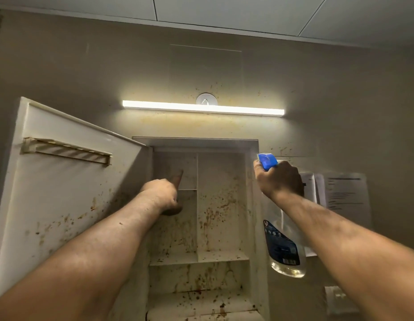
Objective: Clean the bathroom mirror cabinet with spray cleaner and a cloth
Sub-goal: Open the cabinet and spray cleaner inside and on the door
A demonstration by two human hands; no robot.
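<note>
Now, right hand (279, 179): our fingers grip the spray bottle (284, 246), nozzle (267, 161) facing left.
Cabinet (221, 205): open, stained, just left of the nozzle.
Left hand (163, 195): inside the upper-left compartment (189, 165), curled; whether it holds anything we cannot tell.

Shelves (199, 257) bear brown, perhaps rusty, spatter (222, 308).

Stained beige wall (317, 89), lit strip light (202, 108), panelled ceiling (224, 10), paper notice (345, 193)
</note>
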